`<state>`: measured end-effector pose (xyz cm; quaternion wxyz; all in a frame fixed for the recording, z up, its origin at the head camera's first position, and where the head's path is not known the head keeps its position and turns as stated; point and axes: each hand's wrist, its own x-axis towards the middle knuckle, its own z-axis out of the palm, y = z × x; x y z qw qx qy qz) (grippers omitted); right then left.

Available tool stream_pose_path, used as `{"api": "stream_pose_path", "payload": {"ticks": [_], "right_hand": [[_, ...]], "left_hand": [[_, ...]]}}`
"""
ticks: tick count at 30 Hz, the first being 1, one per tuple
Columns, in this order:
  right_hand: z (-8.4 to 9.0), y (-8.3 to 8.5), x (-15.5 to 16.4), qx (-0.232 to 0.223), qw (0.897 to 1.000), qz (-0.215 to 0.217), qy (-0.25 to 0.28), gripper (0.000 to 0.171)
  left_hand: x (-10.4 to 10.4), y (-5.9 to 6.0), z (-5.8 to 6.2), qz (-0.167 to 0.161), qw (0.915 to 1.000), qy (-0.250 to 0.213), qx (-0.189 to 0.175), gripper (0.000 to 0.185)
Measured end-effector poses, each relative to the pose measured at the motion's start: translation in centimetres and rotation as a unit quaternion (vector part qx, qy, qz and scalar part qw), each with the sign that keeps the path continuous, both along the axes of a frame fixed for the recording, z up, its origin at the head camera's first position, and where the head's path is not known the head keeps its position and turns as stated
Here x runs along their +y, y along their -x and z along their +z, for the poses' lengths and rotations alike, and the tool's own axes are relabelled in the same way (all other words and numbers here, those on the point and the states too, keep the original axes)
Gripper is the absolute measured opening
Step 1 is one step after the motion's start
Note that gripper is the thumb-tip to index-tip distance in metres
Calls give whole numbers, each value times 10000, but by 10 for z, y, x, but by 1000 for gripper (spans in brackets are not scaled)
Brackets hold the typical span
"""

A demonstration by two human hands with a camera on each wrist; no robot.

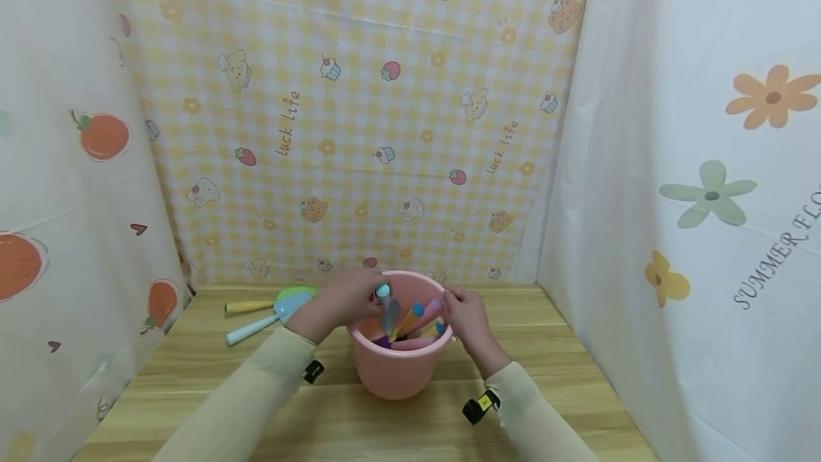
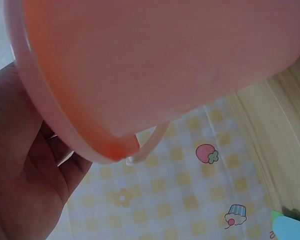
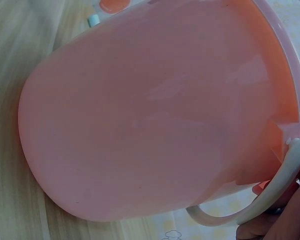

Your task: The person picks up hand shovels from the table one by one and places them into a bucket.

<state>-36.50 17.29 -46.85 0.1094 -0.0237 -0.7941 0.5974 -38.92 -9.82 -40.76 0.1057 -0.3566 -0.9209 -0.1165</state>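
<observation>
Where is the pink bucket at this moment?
In the head view, the pink bucket stands on the wooden table, near its middle, between the left hand and the right hand.

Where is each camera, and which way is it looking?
Head: sits up high, looking forward and down at the wooden table; shows both sleeves, the left hand and right hand at the pink bucket.
Left wrist: close under the bucket's rim, facing the checked cloth; shows the left palm.
Right wrist: beside the bucket's wall, facing the table; shows fingertips by the white handle.
All views share the bucket.
</observation>
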Motion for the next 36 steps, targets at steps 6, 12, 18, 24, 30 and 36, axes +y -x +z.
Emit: {"api": "stream_pose_path", "payload": {"ticks": [6,12,18,24,30,36], "right_hand": [[0,0,1,-27,10000,-10,74,35],[0,0,1,-21,10000,-12,78,35],[1,0,1,-29,10000,-23,78,35],[0,1,1,19,10000,-25,21,35],[0,1,0,4,10000,-45,44,35],[0,0,0,-1,10000,-78,11,35]], "left_hand": [[10,0,-3,49,9991,-91,-414,19],[22,3,-5,93,9992,328,-207,26],[32,3,-8,230,9977,556,-323,27],[36,2,-11,161,9973,216,-681,23],[39,2,-13,42,9973,217,-707,16],[42,4,-15,-147,9975,-47,-692,10]]}}
